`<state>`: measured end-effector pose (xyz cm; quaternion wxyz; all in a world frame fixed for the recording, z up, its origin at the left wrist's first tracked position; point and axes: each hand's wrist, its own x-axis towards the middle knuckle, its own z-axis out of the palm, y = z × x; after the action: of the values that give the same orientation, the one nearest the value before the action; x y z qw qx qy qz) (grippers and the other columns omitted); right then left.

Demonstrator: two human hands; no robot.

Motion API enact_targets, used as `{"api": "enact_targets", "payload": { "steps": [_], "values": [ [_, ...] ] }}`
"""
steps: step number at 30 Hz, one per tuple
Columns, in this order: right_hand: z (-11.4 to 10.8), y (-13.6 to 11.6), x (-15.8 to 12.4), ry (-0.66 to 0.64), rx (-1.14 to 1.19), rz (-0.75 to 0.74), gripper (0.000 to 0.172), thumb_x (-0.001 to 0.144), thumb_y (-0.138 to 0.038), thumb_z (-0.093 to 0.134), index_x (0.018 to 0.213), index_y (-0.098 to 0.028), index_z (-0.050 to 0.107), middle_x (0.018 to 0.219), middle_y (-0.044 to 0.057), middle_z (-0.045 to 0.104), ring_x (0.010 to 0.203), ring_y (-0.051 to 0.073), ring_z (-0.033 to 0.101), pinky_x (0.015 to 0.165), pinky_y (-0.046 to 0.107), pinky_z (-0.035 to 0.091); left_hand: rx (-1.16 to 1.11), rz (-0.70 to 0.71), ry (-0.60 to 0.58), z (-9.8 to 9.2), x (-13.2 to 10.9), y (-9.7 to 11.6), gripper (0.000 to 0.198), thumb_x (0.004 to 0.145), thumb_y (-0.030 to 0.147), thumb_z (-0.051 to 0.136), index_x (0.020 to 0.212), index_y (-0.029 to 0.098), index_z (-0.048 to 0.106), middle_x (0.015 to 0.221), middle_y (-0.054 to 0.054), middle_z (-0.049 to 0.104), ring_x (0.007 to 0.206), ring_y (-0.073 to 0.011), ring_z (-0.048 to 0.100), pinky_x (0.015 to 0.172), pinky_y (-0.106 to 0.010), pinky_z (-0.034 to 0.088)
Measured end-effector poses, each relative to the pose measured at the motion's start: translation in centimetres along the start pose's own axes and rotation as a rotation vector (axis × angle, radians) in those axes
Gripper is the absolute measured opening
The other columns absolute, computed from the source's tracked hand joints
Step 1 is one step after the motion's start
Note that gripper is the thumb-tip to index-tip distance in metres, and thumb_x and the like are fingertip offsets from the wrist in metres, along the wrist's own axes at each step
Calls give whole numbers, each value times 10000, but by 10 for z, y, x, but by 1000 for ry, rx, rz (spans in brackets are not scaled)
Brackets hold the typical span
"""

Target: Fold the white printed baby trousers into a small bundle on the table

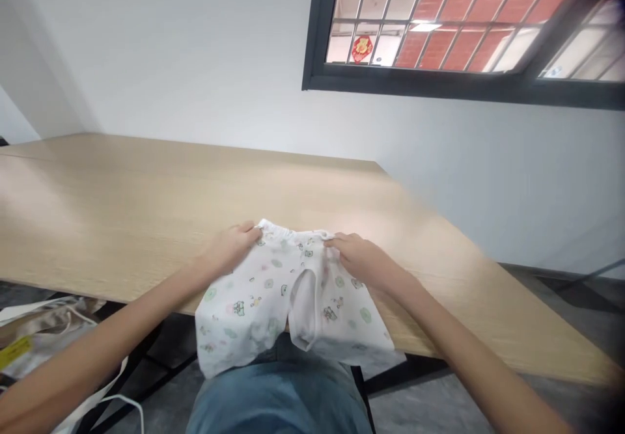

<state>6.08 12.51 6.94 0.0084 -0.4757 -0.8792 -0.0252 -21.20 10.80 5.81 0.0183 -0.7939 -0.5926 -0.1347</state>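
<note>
A small pair of white shorts [263,291] with a green and pink animal print hangs over the near edge of the table, its elastic waistband toward the wall. My left hand [235,245] pinches the left end of the waistband. At the right end, my right hand [359,258] grips the waistband too, with its fingers closed on the cloth. Both legs of the shorts droop past the table edge toward my lap, and a slit or fold shows at the middle.
The pale wooden table [146,187] reaches back to a white wall. A barred window [439,24] is at the upper right. Below the table at left sits a bag [53,336] with white cords and a yellow label. Black table legs stand beneath.
</note>
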Motion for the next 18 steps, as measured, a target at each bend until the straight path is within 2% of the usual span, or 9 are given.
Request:
{"api": "enact_targets", "payload": {
  "steps": [3, 7, 10, 14, 18],
  "values": [
    [20, 11, 18, -51, -191, 32, 501, 859, -85, 294, 1327, -189, 438, 1303, 98, 479, 1037, 294, 489, 770, 400, 447, 73, 53, -74, 20, 20, -10, 332, 857, 105, 374, 1077, 225, 592, 1021, -63, 601, 907, -208, 539, 786, -319, 396],
    [24, 34, 44, -104, -259, 150, 566, 875, -121, 293, 1415, -290, 285, 1417, 62, 352, 1097, 331, 449, 785, 452, 438, 149, 19, -83, 36, 56, -22, 386, 917, 138, 329, 1259, 244, 474, 1134, -110, 547, 1042, -265, 496, 864, -434, 384],
    [24, 51, 70, -121, -215, 241, 574, 888, -135, 275, 1417, -358, 246, 1435, 37, 323, 1137, 338, 429, 819, 481, 427, 172, -18, -91, 42, 87, -24, 330, 918, 262, 447, 1242, 204, 466, 1164, -94, 527, 1046, -239, 515, 875, -452, 426],
    [28, 63, 95, -110, -166, 300, 584, 883, -118, 279, 1414, -361, 255, 1381, 88, 390, 1146, 350, 434, 797, 475, 449, 170, -64, -85, 48, 121, -21, 343, 884, 328, 525, 1185, 165, 498, 1190, -91, 518, 1020, -219, 544, 851, -435, 471],
    [25, 70, 99, -96, -78, 294, 545, 889, -141, 319, 1392, -349, 322, 1359, 95, 418, 1151, 360, 439, 815, 491, 453, 135, -74, -90, 44, 127, -18, 354, 881, 326, 530, 1195, 166, 492, 1204, -93, 509, 1036, -226, 537, 860, -446, 467]
  ]
}}
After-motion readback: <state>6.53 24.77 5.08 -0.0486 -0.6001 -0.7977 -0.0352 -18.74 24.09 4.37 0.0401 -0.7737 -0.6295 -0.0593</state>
